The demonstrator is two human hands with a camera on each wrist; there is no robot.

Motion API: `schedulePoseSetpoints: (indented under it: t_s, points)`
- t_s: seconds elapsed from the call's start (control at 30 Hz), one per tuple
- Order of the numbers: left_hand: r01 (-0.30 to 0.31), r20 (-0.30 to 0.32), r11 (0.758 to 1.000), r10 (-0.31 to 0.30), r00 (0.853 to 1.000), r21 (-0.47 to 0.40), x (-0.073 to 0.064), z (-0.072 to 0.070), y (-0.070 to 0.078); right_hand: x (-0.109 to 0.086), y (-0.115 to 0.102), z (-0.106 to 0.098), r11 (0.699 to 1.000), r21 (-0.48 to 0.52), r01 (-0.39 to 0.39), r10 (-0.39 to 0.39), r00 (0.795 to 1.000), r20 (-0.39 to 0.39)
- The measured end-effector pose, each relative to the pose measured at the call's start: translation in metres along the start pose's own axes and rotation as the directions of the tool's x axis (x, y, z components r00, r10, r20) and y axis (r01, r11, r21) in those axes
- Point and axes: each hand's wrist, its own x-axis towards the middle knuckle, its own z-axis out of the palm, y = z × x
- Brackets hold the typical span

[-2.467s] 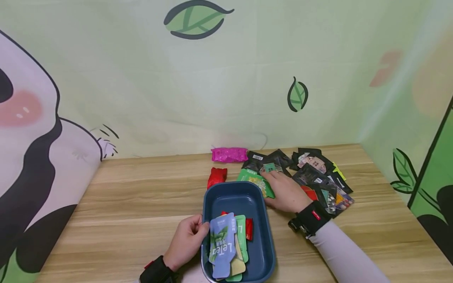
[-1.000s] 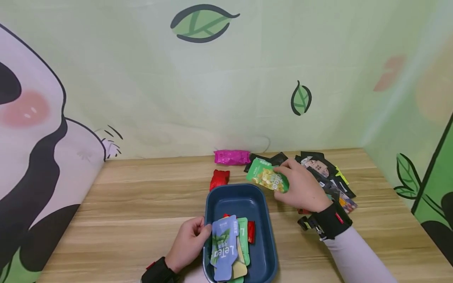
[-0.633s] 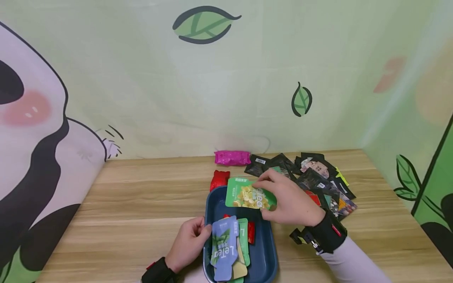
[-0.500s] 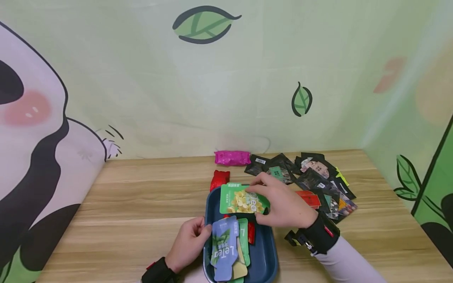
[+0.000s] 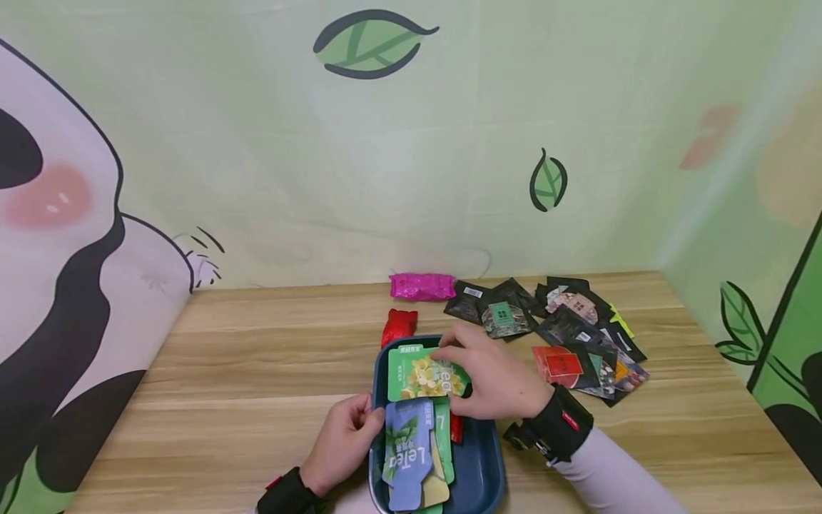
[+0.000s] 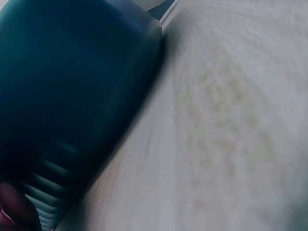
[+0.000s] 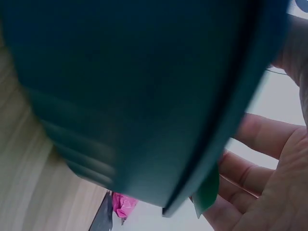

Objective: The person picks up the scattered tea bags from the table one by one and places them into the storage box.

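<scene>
My right hand (image 5: 491, 375) pinches a green snack pouch (image 5: 417, 375) with yellow pieces printed on it, over the far end of a blue rectangular tub (image 5: 478, 464). Thumb and fingers hold the pouch's right end. My left hand (image 5: 340, 437) grips the tub's left rim with its thumb over the edge. Inside the tub lie a blue-violet LeTea pouch (image 5: 407, 450), a lighter green pouch (image 5: 443, 428) and a small red packet (image 5: 457, 428). In the right wrist view, the tub's outer wall (image 7: 120, 96) hides most of the pouch.
Behind the tub a red packet (image 5: 399, 327) and a magenta packet (image 5: 422, 286) lie on the wooden table (image 5: 257, 371). Several black sachets (image 5: 565, 325) are heaped at the back right, one with a red label (image 5: 564, 365) nearest the tub. A printed cloth wall stands behind.
My right hand picked the green pouch up from beside the black sachets and carried it left and toward me, over the tub. My left hand has stayed on the rim.
</scene>
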Motion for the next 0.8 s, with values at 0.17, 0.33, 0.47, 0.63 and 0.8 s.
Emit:
schedulePoseSetpoints:
  t_s: [0.17, 0.33, 0.47, 0.63, 0.8]
  points:
    - [0.005, 0.005, 1.0, -0.005, 1.0, 0.001, -0.001, 0.0, 0.001, 0.001, 0.001, 0.006, 1.0, -0.026, 0.009, -0.008, 0.999, 0.031]
    - [0.0, -0.008, 1.0, 0.0, 1.0, 0.009, -0.001, 0.001, 0.001, 0.001, 0.002, 0.01, 1.0, -0.026, 0.007, -0.006, 0.998, 0.059]
    - [-0.005, -0.013, 1.0, 0.005, 1.0, 0.005, 0.0, 0.001, 0.0, 0.002, 0.002, 0.013, 1.0, -0.019, 0.006, -0.005, 0.998, 0.069]
    - [-0.001, -0.001, 1.0, 0.001, 1.0, -0.008, 0.0, 0.0, 0.0, 0.002, 0.0, 0.014, 1.0, -0.021, 0.017, -0.014, 0.994, 0.106]
    - [0.0, 0.006, 1.0, 0.0, 1.0, -0.008, 0.0, 0.0, 0.0, 0.0, 0.0, 0.013, 1.0, -0.002, 0.007, -0.007, 0.992, 0.125]
